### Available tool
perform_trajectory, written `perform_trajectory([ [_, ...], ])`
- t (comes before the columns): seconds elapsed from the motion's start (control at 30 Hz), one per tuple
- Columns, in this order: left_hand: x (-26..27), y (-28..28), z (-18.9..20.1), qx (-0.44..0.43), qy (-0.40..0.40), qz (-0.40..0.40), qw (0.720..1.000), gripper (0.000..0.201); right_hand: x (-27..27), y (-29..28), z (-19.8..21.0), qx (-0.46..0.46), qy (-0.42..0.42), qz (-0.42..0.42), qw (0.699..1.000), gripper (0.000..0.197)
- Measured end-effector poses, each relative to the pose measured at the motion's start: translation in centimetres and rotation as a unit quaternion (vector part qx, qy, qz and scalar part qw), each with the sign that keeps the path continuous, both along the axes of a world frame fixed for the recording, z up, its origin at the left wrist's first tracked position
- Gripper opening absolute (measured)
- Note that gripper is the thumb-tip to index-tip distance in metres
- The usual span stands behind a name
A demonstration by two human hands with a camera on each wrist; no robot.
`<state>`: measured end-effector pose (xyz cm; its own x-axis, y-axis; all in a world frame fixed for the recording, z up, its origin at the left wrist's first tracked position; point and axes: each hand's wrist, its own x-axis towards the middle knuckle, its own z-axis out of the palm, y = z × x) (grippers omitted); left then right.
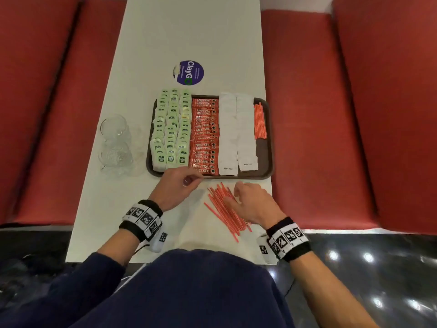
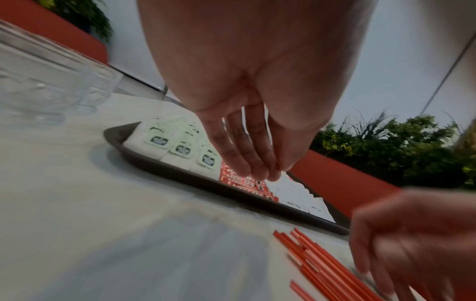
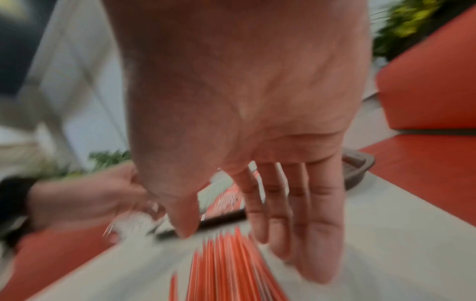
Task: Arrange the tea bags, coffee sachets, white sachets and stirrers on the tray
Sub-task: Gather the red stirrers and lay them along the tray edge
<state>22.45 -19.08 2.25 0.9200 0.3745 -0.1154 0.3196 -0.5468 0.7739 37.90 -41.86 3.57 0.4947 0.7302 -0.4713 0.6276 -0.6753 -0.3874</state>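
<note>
A brown tray [image 1: 236, 176] holds green tea bags [image 1: 171, 129] in three columns, red coffee sachets [image 1: 204, 136], white sachets [image 1: 236, 131] and a bundle of orange stirrers [image 1: 259, 121] at its right side. More loose stirrers [image 1: 224, 209] lie fanned on the table in front of the tray. My right hand [image 1: 246, 197] is over them with straight, spread fingers [image 3: 319, 234], holding nothing. My left hand [image 1: 186, 183] hovers at the tray's front rim [image 2: 180, 173], fingers [image 2: 247, 158] straight and together, empty. The right wrist view is blurred.
Two clear glass cups [image 1: 115, 143] stand left of the tray. A round purple sticker [image 1: 188, 72] lies on the white table [image 1: 189, 31] beyond it. Red benches [image 1: 331, 114] run along both sides of the narrow table.
</note>
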Motion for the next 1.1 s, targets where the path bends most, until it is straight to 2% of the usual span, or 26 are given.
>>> perform_trajectory([
  [0.07, -1.3, -0.1, -0.2, -0.005, -0.002, 0.035, 0.999, 0.010, -2.8, -1.2, -1.6, -0.053, -0.045, 0.012, 0.997, 0.079],
  [0.1, -1.9, -0.2, -0.4, -0.009, -0.001, 0.053, 0.999, 0.009, -4.1, -1.5, -2.2, -0.054, -0.067, 0.012, 0.996, 0.086],
  [0.13, -2.6, -0.2, -0.6, -0.012, 0.004, 0.068, 0.998, 0.010, -5.3, -1.6, -2.7, -0.046, -0.086, 0.015, 0.995, 0.085],
  [0.27, -4.8, -0.4, -1.6, -0.030, 0.020, 0.107, 0.994, 0.011, -8.4, -1.1, -4.7, -0.022, -0.152, 0.053, 0.987, 0.033],
  [0.33, -5.4, -0.5, -1.7, -0.037, 0.027, 0.119, 0.992, 0.012, -8.9, -0.9, -5.9, -0.004, -0.191, 0.070, 0.979, 0.017],
  [0.47, -6.4, -1.1, -1.8, -0.043, 0.031, 0.120, 0.991, 0.013, -8.4, 0.7, -6.4, 0.030, -0.209, 0.065, 0.975, 0.013],
  [0.67, -7.5, -1.8, -1.7, -0.056, 0.050, 0.112, 0.991, 0.008, -7.7, 2.3, -6.3, 0.006, -0.218, 0.045, 0.975, 0.015],
  [0.7, -7.5, -1.9, -1.4, -0.066, 0.060, 0.112, 0.990, 0.010, -7.7, 2.4, -6.1, -0.001, -0.215, 0.047, 0.975, 0.012],
  [0.83, -7.1, -2.5, 0.6, -0.132, 0.155, 0.090, 0.975, 0.065, -7.3, 2.9, -4.9, 0.010, -0.218, 0.045, 0.975, 0.014],
  [0.9, -6.7, -2.9, 1.0, -0.159, 0.188, 0.060, 0.967, 0.081, -7.0, 3.8, -3.5, 0.029, -0.213, 0.049, 0.975, 0.019],
  [0.97, -6.1, -3.1, 0.9, -0.183, 0.169, 0.058, 0.967, 0.085, -6.8, 5.1, -1.8, 0.052, -0.201, 0.054, 0.977, 0.026],
  [1.03, -5.1, -3.2, 1.0, -0.244, 0.112, 0.087, 0.959, 0.083, -7.1, 6.5, -0.4, 0.089, -0.191, 0.054, 0.976, 0.030],
  [1.1, -3.7, -3.4, 1.8, -0.351, 0.047, 0.122, 0.927, 0.075, -8.0, 8.1, 0.7, 0.103, -0.189, 0.085, 0.973, 0.031],
])
